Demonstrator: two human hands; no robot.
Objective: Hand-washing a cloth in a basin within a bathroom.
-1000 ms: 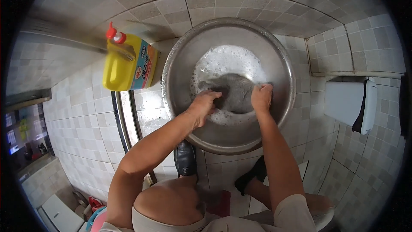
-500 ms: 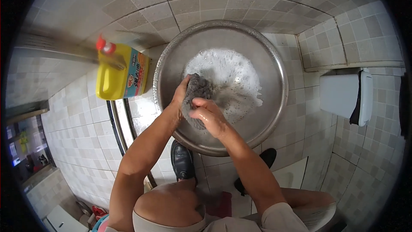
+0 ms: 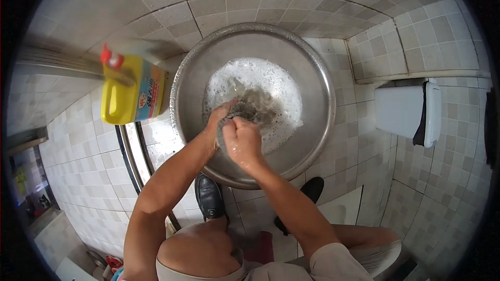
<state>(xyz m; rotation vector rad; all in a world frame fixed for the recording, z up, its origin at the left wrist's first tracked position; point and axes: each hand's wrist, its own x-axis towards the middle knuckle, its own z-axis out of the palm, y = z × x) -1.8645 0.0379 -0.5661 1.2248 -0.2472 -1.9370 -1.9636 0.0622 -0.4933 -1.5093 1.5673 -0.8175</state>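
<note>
Soapy water with white foam (image 3: 271, 73) lies in a big round metal basin (image 3: 314, 67). My left hand (image 3: 219, 117) is wrapped round the left side of a grey, fuzzy cloth (image 3: 241, 110), low over the left part of the basin. Closed on the near end of the same cloth is my right hand (image 3: 244, 143), wet and with its fingers curled. The cloth's far end reaches into the murky patch of water, and its lower part is hidden behind my right hand.
To the left stands a yellow jug (image 3: 113, 101) with a red top. A white bin with a black liner (image 3: 403, 109) is at the right. Tiled walls close in behind the basin. My black shoes (image 3: 211, 198) rest on the floor near its front rim.
My right hand has closed on the cloth from a looser pose. The cloth's far end has gone down into the water, stirring the foam. The whole view has shifted slightly.
</note>
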